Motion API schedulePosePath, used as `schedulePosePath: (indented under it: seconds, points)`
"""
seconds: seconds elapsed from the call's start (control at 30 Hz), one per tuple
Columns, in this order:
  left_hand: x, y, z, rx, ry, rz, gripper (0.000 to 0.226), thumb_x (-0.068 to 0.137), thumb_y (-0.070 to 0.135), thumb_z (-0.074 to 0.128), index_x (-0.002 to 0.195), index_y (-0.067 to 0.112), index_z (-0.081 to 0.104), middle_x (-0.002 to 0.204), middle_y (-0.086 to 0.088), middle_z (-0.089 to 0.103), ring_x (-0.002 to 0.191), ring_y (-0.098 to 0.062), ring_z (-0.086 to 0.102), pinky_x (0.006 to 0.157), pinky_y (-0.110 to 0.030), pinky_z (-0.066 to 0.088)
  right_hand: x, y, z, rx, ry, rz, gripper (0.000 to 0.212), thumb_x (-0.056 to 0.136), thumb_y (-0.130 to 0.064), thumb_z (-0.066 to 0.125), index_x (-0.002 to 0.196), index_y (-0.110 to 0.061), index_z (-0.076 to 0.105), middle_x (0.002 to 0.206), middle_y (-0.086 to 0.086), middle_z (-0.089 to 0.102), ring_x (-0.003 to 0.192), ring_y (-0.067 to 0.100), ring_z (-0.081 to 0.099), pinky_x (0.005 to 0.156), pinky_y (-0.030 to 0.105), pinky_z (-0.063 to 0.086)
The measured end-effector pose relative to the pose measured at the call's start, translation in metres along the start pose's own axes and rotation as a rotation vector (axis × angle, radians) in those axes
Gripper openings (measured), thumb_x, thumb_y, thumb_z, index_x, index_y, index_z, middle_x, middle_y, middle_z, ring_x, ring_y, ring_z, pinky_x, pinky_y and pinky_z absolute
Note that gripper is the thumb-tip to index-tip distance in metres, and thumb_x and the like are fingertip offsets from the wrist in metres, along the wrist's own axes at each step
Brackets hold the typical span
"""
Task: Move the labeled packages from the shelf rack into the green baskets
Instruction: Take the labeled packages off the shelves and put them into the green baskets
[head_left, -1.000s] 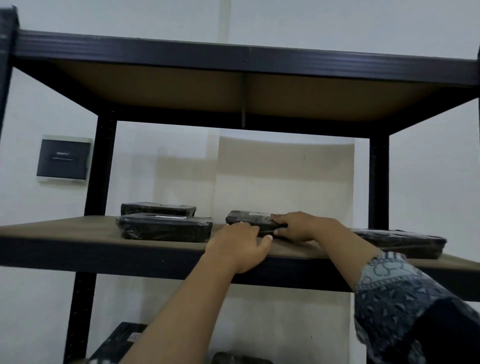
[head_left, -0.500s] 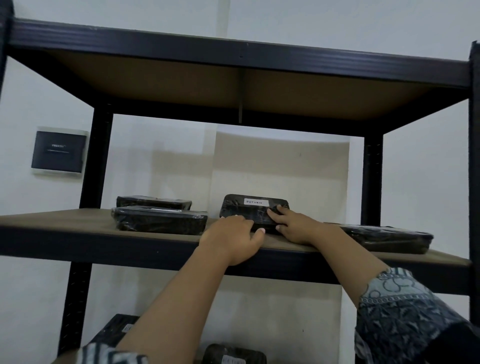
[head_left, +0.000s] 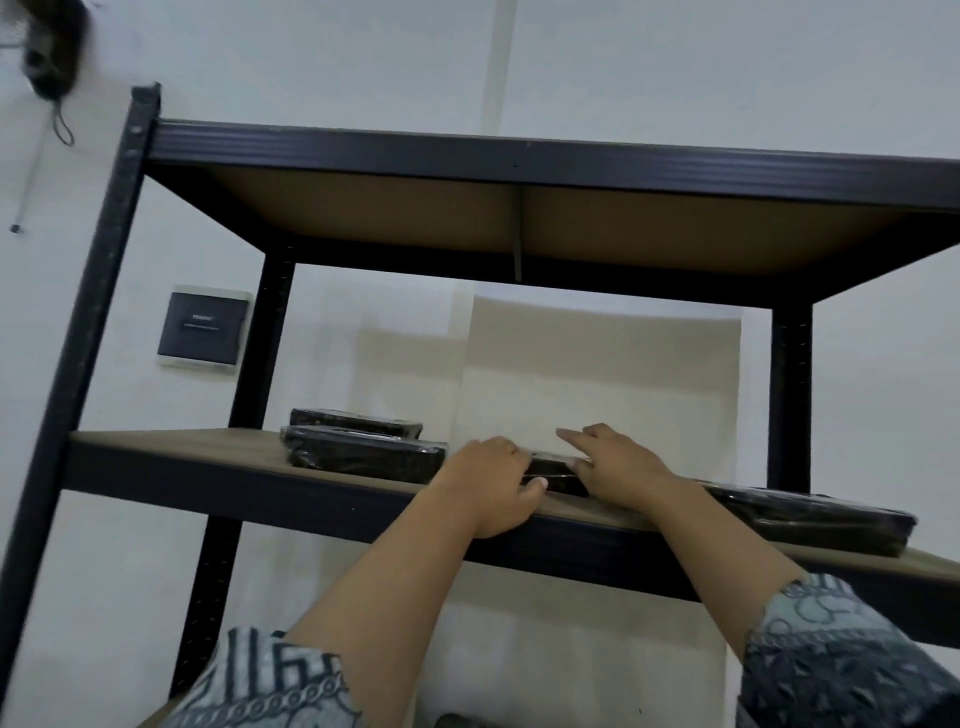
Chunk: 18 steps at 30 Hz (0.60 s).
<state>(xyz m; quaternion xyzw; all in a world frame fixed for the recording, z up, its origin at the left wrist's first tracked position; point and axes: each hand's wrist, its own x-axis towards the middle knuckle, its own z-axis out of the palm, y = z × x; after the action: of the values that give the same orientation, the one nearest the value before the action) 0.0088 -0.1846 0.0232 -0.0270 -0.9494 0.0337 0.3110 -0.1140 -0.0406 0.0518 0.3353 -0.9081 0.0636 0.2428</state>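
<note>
A black wrapped package (head_left: 553, 470) lies flat on the middle shelf (head_left: 171, 447) of the dark metal rack. My left hand (head_left: 493, 483) grips its left end, thumb under the front edge. My right hand (head_left: 618, 462) rests on its right end with fingers stretched over the top. Most of the package is hidden between my hands and its label does not show. Two more black packages (head_left: 363, 457) sit to the left, one behind the other. Another black package (head_left: 810, 519) lies at the right. No green basket is in view.
The top shelf (head_left: 519, 223) hangs overhead. Black uprights (head_left: 789, 395) stand at the corners. A dark wall panel (head_left: 202, 327) is mounted on the white wall to the left. The tip of another dark package (head_left: 457, 721) shows at the bottom edge.
The package had been tilted up showing a white label; it now lies flat between my hands. The camera has tilted upward and the view has rolled.
</note>
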Motion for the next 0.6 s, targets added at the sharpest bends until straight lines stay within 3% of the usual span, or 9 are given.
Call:
schedulePosePath:
  seconds: [0.13, 0.27, 0.43, 0.6]
  points:
    - [-0.019, -0.014, -0.026, -0.013, 0.185, 0.057, 0.05, 0.096, 0.038, 0.039, 0.138, 0.01, 0.042, 0.14, -0.011, 0.044, 0.126, -0.023, 0.037, 0.103, -0.033, 0.027, -0.015, -0.026, -0.017, 0.082, 0.092, -0.094, 0.047, 0.099, -0.039, 0.038, 0.145, -0.036, 0.03, 0.151, 0.002, 0.032, 0.136, 0.021, 0.034, 0.107, 0.037, 0.035]
    - [-0.049, -0.055, -0.058, 0.034, 0.27, 0.03, 0.052, 0.097, 0.038, 0.037, 0.142, 0.012, 0.035, 0.146, -0.008, 0.037, 0.132, -0.019, 0.033, 0.106, -0.031, 0.025, -0.032, -0.073, -0.027, 0.128, 0.097, -0.15, 0.046, 0.098, -0.043, 0.036, 0.144, -0.037, 0.031, 0.151, 0.0, 0.032, 0.137, 0.02, 0.033, 0.108, 0.038, 0.033]
    - [-0.091, -0.13, -0.078, 0.047, 0.257, -0.074, 0.052, 0.097, 0.038, 0.037, 0.142, 0.012, 0.036, 0.147, -0.008, 0.037, 0.134, -0.021, 0.031, 0.108, -0.036, 0.026, -0.034, -0.146, -0.023, 0.209, 0.016, -0.167, 0.048, 0.098, -0.047, 0.033, 0.145, -0.037, 0.028, 0.153, 0.001, 0.026, 0.139, 0.022, 0.029, 0.111, 0.039, 0.028]
    - [-0.12, -0.197, -0.079, 0.044, 0.215, -0.171, 0.052, 0.099, 0.035, 0.033, 0.143, 0.009, 0.032, 0.148, -0.008, 0.034, 0.138, -0.021, 0.023, 0.11, -0.036, 0.021, -0.012, -0.196, -0.002, 0.372, 0.012, -0.017, 0.047, 0.096, -0.055, 0.027, 0.141, -0.041, 0.034, 0.155, 0.006, 0.019, 0.14, 0.028, 0.027, 0.114, 0.041, 0.025]
